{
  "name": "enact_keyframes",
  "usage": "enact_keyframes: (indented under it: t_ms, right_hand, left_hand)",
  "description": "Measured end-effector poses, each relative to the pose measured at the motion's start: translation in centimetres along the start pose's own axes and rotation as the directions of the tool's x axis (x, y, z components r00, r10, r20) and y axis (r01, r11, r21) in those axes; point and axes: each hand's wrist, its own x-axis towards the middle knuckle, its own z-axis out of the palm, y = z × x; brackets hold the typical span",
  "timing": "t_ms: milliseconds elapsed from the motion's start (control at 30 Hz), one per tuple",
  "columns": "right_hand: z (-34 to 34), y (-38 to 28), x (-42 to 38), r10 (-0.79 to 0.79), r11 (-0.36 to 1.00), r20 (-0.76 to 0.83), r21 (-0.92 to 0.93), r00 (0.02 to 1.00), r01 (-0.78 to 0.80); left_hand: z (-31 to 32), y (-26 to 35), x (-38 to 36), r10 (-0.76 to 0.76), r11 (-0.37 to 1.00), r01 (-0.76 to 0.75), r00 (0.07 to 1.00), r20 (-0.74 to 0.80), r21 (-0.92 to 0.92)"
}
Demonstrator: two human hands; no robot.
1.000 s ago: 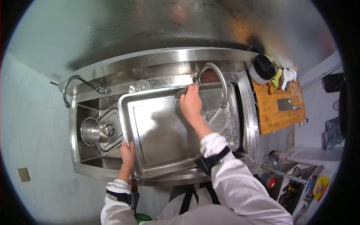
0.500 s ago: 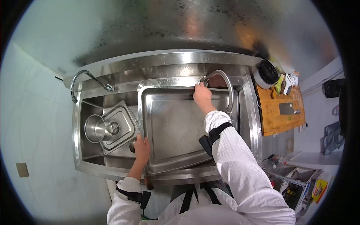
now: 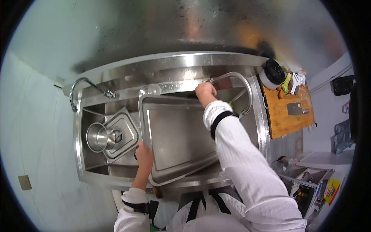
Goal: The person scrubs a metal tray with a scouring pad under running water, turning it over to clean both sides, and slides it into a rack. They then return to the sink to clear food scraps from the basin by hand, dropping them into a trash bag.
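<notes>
A large rectangular metal tray [image 3: 177, 135] rests tilted over the right sink basin. My left hand [image 3: 144, 156] is closed on the tray's left edge, near its lower corner. At the base of the right faucet [image 3: 247, 92], behind the tray's back rim, my right hand [image 3: 206, 92] is closed; the faucet base is mostly hidden under it. The curved spout arches to the right of that hand.
In the left basin [image 3: 91, 160] a metal pot [image 3: 94, 137] lies by a smaller tray [image 3: 127, 135]. Another faucet [image 3: 81, 81] stands at the back left. At right, a cutting board [image 3: 280, 120] holds a cleaver [image 3: 294, 109], beside a black-lidded pot [image 3: 273, 73].
The tray has turned slightly, its right side shifting toward my body. The right spout has swung to the right. Both hands have shifted slightly left.
</notes>
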Motion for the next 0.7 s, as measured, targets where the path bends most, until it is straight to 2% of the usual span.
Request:
enact_keyframes:
  t_ms: [133,267,333,367,400,433,467,500,533,600,667,700]
  right_hand:
    - [0.2,1.7,-0.8,-0.005,0.995,-0.124,-0.099,0.992,-0.007]
    - [2.2,7.1,-1.3,0.104,0.981,-0.168,-0.143,0.980,-0.128]
    - [1.5,10.4,-2.6,0.137,0.988,-0.038,-0.067,0.990,-0.140]
    - [5.8,11.6,4.0,0.223,0.668,0.030,0.723,0.974,-0.176]
    - [5.1,9.9,1.3,0.131,0.937,-0.117,0.339,0.984,-0.084]
    - [2.8,6.9,-1.9,-0.019,0.992,-0.207,-0.130,0.978,-0.008]
    - [1.7,5.5,-3.0,0.125,0.986,-0.206,0.138,0.971,-0.098]
    - [2.0,4.1,-2.2,0.137,0.974,-0.194,0.206,0.971,-0.096]
    - [1.4,2.8,-2.9,0.155,0.973,-0.202,0.203,0.967,-0.113]
    - [2.1,1.7,-3.9,0.008,0.988,-0.347,0.148,0.938,0.046]
    - [3.4,1.4,-3.9,-0.001,0.997,-0.233,-0.071,0.972,-0.016]
    - [3.9,1.5,-4.0,-0.004,0.998,-0.221,-0.061,0.975,-0.010]
  left_hand:
    - [-0.4,0.1,-0.2,0.008,1.000,-0.008,1.000,0.019,-0.018]
    - [0.0,0.0,-0.3,0.024,0.999,-0.024,1.000,0.005,-0.028]
    - [0.2,0.4,0.2,0.006,0.999,-0.006,1.000,0.004,-0.046]
    - [0.5,0.7,0.1,-0.002,0.999,0.003,1.000,0.007,-0.054]
    - [0.6,1.0,-0.2,0.007,0.998,-0.005,1.000,0.030,-0.056]
    - [1.0,1.3,-0.4,0.032,0.998,-0.029,0.999,0.041,-0.058]
    - [1.4,1.5,-0.5,0.012,0.999,-0.010,0.999,0.038,-0.050]
    - [1.7,1.7,-0.3,-0.011,0.999,0.012,0.999,0.036,-0.039]
    - [1.8,1.7,-0.1,0.000,0.999,0.002,0.999,0.040,-0.034]
    - [2.1,1.5,-0.2,-0.029,0.998,0.031,0.999,0.045,-0.055]
    - [2.2,1.3,-0.2,0.030,0.998,-0.029,0.999,0.032,-0.057]
    - [2.0,1.3,-0.3,0.079,0.995,-0.079,0.997,0.007,-0.065]
